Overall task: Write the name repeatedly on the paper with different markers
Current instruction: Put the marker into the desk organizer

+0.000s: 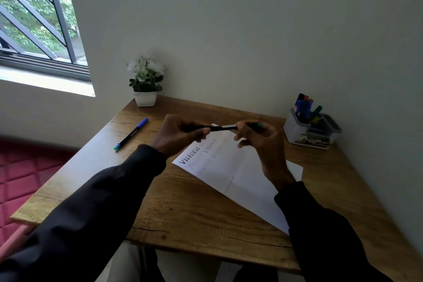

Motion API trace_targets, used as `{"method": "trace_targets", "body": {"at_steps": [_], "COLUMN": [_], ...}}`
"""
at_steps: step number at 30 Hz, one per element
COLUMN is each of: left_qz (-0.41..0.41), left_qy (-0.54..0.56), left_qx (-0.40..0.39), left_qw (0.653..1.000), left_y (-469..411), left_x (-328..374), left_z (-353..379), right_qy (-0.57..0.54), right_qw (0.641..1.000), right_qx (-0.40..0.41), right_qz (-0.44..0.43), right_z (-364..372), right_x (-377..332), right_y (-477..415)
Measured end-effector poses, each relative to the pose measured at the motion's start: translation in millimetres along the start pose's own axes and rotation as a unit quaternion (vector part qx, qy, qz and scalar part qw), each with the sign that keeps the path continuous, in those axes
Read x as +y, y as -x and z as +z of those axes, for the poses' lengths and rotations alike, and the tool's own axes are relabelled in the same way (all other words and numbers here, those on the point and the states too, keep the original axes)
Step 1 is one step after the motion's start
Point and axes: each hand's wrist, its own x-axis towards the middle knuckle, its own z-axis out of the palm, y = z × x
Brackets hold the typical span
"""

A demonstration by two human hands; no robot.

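**One marker, two hands**

The left hand (180, 135) and right hand (258, 142) both grip one dark marker (223, 127) above the paper (242, 181), much of it buried in fingers. The fainter written lines blur. One pen (131, 134) lies beyond the left hand. The holder (297, 131) beyond the right hand has overlapping markers, uncountable.

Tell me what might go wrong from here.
1. The left hand and right hand grip the marker directly above the paper; a slip could streak ink over the written names.
2. The blue-capped pen lies loose toward the table edge and might roll off.
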Motion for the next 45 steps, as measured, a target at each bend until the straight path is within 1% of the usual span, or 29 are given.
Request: {"method": "trace_targets", "body": {"at_steps": [1, 2, 3, 4, 5, 6, 8, 10, 11, 12, 13, 15, 16, 18, 19, 21, 24, 28, 37, 42, 45], "left_qz": [-0.001, -0.001, -0.003, -0.004, -0.003, 0.0, 0.006, 0.016, 0.02, 0.02, 0.02, 0.013, 0.007, -0.005, -0.011, -0.026, -0.042, -0.051, -0.067, -0.065, -0.072], "left_qy": [-0.003, -0.007, -0.009, -0.009, -0.007, -0.003, 0.008, 0.017, 0.018, 0.018, 0.02, 0.027, 0.028, 0.02, 0.016, 0.016, 0.02, 0.012, 0.002, -0.006, -0.005], "left_qx": [-0.003, -0.007, -0.007, -0.005, 0.0, 0.003, 0.012, 0.025, 0.03, 0.033, 0.037, 0.044, 0.044, 0.042, 0.043, 0.047, 0.045, 0.041, 0.035, 0.031, 0.036], "left_qw": [1.0, 1.0, 1.0, 1.0, 1.0, 1.0, 1.0, 0.999, 0.999, 0.999, 0.999, 0.999, 0.999, 0.999, 0.999, 0.998, 0.998, 0.998, 0.997, 0.997, 0.997], "left_y": [-3, -5, -7, -10, -11, -14, -18, -21, -24, -26, -28, -32, -33, -33, -33, -32, -30, -29, -29, -27, -26], "left_x": [1, 1, 2, 3, 5, 8, 13, 18, 20, 21, 21, 19, 17, 13, 11, 7, 4, 0, -7, -7, -9], "left_z": [-2, -3, -3, -2, 0, 5, 16, 28, 33, 37, 38, 41, 40, 39, 39, 37, 36, 36, 32, 30, 29], "right_qy": [0.074, 0.168, 0.272, 0.365, 0.431, 0.474, 0.505, 0.506, 0.496, 0.472, 0.437, 0.367, 0.338, 0.302, 0.291, 0.303, 0.337, 0.363, 0.376, 0.425, 0.467], "right_qw": [0.996, 0.981, 0.946, 0.898, 0.856, 0.829, 0.811, 0.806, 0.812, 0.83, 0.857, 0.907, 0.921, 0.931, 0.932, 0.916, 0.894, 0.877, 0.866, 0.845, 0.829], "right_qx": [0.017, 0.025, 0.023, 0.015, 0.003, -0.003, -0.006, -0.004, -0.002, 0.002, 0.016, 0.067, 0.095, 0.148, 0.174, 0.222, 0.252, 0.257, 0.25, 0.235, 0.226], "right_qz": [-0.038, -0.096, -0.174, -0.245, -0.287, -0.297, -0.294, -0.307, -0.309, -0.297, -0.272, -0.196, -0.168, -0.138, -0.131, -0.137, -0.153, -0.18, -0.216, -0.223, -0.206], "right_z": [-4, -9, -12, -14, -13, -12, -6, -3, -5, -9, -14, -33, -44, -73, -88, -119, -151, -173, -177, -178, -182], "right_x": [0, 0, 1, 3, 6, 8, 11, 11, 12, 11, 11, 7, 4, 2, 0, -2, -5, -7, -7, 9, 21], "right_y": [-3, -5, -8, -11, -12, -13, -13, -13, -14, -16, -20, -28, -33, -45, -50, -59, -69, -84, -104, -109, -113]}}
